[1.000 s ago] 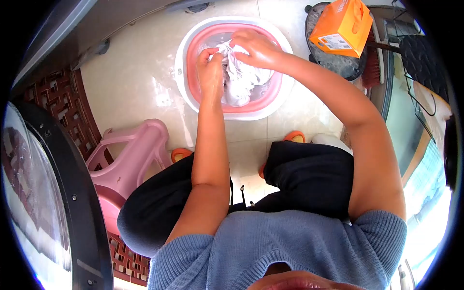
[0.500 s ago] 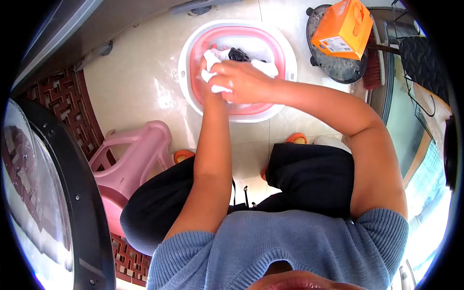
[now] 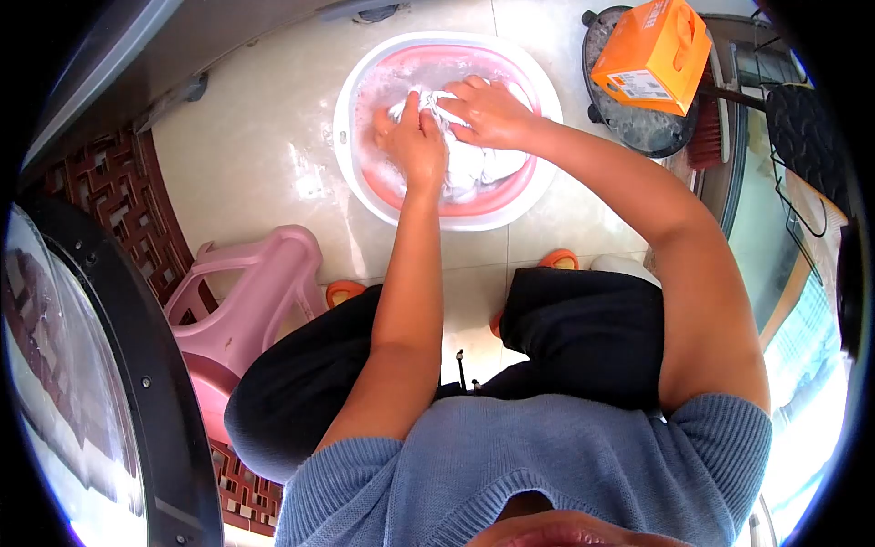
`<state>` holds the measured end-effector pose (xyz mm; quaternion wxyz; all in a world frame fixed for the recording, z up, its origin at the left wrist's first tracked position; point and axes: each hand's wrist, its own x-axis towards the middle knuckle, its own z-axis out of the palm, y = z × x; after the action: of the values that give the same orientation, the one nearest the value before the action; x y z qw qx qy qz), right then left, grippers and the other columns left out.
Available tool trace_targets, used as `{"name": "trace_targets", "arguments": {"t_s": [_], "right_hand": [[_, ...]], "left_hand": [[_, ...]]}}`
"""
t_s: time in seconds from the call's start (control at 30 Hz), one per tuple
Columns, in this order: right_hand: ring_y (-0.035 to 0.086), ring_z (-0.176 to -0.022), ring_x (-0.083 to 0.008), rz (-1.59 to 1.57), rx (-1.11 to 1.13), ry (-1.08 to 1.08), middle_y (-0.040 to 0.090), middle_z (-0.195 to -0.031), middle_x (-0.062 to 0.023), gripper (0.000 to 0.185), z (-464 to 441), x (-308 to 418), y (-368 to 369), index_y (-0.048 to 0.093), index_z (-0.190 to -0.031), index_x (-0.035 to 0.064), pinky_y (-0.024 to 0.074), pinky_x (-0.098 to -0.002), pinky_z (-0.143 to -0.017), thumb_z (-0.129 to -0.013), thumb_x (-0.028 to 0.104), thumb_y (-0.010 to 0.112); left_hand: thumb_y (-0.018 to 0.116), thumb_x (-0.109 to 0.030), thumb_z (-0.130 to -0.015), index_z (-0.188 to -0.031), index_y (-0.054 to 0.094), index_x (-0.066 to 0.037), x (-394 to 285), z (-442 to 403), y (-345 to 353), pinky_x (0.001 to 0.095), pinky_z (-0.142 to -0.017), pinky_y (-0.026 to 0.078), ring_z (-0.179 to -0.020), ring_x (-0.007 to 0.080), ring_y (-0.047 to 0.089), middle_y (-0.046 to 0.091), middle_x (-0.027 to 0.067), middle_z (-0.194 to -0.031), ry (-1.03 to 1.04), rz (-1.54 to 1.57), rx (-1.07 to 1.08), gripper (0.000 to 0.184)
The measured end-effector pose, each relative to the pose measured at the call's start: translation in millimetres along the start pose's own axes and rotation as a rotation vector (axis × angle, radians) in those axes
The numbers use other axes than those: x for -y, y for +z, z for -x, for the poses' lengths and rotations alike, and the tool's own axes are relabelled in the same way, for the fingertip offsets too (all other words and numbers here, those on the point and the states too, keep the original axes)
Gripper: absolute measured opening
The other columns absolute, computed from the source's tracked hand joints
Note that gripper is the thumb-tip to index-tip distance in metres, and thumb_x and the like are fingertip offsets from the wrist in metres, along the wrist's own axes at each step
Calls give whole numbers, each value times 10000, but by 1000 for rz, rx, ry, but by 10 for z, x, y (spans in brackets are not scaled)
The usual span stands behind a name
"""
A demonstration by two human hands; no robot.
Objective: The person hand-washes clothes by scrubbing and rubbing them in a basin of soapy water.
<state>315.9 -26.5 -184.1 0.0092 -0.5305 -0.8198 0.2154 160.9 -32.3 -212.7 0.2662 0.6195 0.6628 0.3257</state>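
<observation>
A wet white cloth (image 3: 465, 169) lies bunched in soapy water inside a pink basin with a white rim (image 3: 344, 164). My left hand (image 3: 415, 146) is at the basin's left side, its fingers bent and gripping a fold of the cloth. Beside it, my right hand (image 3: 492, 114) reaches in from the right and grips another part, fingers curled into the fabric. Foam floats around both hands. The undersides of the fingers are partly hidden by cloth and suds.
A pink plastic stool (image 3: 246, 292) stands left of my knees. The round glass door (image 3: 73, 392) of a machine is at far left. An orange box (image 3: 652, 59) rests on a dark round stand (image 3: 633, 128) at upper right, near a red-bristled brush (image 3: 706, 141).
My hands were close together, holding bunched white cloth above the basin. Now they are lower and further apart, with the cloth down in the suds. The dark item seen before is out of sight.
</observation>
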Motion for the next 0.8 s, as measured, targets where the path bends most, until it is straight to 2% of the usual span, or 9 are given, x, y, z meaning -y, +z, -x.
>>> {"name": "trace_targets", "arguments": {"t_s": [0.07, 0.1, 0.2, 0.27, 0.33, 0.5, 0.6, 0.73, 0.8], "right_hand": [[518, -1048, -310, -87, 34, 12, 545, -1186, -107, 363, -118, -81, 14, 592, -1143, 94, 466, -448, -796, -806, 226, 590], [539, -1018, -311, -143, 94, 113, 565, -1141, -109, 344, -191, -80, -17, 602, -1122, 104, 470, -446, -800, -803, 231, 585], [583, -881, -324, -227, 22, 259, 602, -981, -104, 255, -349, 41, -42, 624, -1021, 96, 474, -439, -780, -787, 190, 582], [572, -873, -325, -529, -199, 33, 577, -961, -107, 157, -298, 218, -106, 607, -904, 68, 478, -404, -727, -748, 78, 596], [571, -834, -290, -444, -366, -265, 558, -924, -74, 166, -153, 554, -254, 595, -843, 88, 496, -391, -688, -684, 71, 638], [587, -864, -269, -263, -343, -347, 565, -935, -64, 222, -23, 645, -228, 592, -861, 106, 510, -380, -612, -683, 201, 685], [594, -872, -280, -94, -55, 45, 577, -966, -65, 305, -190, 290, -284, 577, -968, 91, 505, -391, -628, -723, 244, 676], [571, -954, -293, -77, -56, 48, 572, -1023, -77, 347, -116, -77, -214, 568, -1040, 81, 487, -422, -701, -746, 242, 658], [529, -1001, -309, -62, -337, -157, 553, -1055, -88, 371, 2, -15, -140, 559, -1077, 74, 453, -458, -758, -760, 244, 650]], "left_hand": [[540, -160, -847, -1111, 633, -61, 47, -4, 65, 436, -919, 396, -1007, 367, 520, 568, 267, -979, -64, -174, 209, 297], [521, -206, -878, -1158, 596, -39, -117, -212, -88, 412, -928, 392, -1015, 371, 531, 563, 283, -1028, -295, -153, 581, 335], [525, -210, -892, -1117, 583, -54, 24, -203, -4, 375, -795, 468, -856, 301, 595, 601, 181, -951, -433, 302, 276, 280], [526, -212, -899, -1096, 577, -62, 122, -197, 23, 356, -728, 505, -777, 266, 627, 620, 130, -912, -501, 530, 118, 253], [532, -229, -906, -1234, 482, -92, 91, -303, -110, 335, -746, 502, -828, 209, 607, 595, 83, -943, -733, 1773, 373, 359], [471, -239, -928, -1180, 509, -51, -122, 25, -14, 351, -792, 504, -911, 242, 588, 581, 87, -1008, -741, 1686, 285, 317], [507, -151, -872, -1048, 568, -27, -104, 71, 82, 341, -754, 490, -859, 245, 576, 576, 71, -964, -894, 1626, 116, 224], [519, -73, -760, -783, 609, -6, -230, -83, -132, 318, -741, 443, -801, 227, 540, 563, 99, -946, -707, 1233, 137, 114], [524, -65, -777, -848, 627, 10, -199, -83, -134, 356, -813, 422, -893, 263, 524, 550, 147, -992, -166, 531, 46, 146]]}}
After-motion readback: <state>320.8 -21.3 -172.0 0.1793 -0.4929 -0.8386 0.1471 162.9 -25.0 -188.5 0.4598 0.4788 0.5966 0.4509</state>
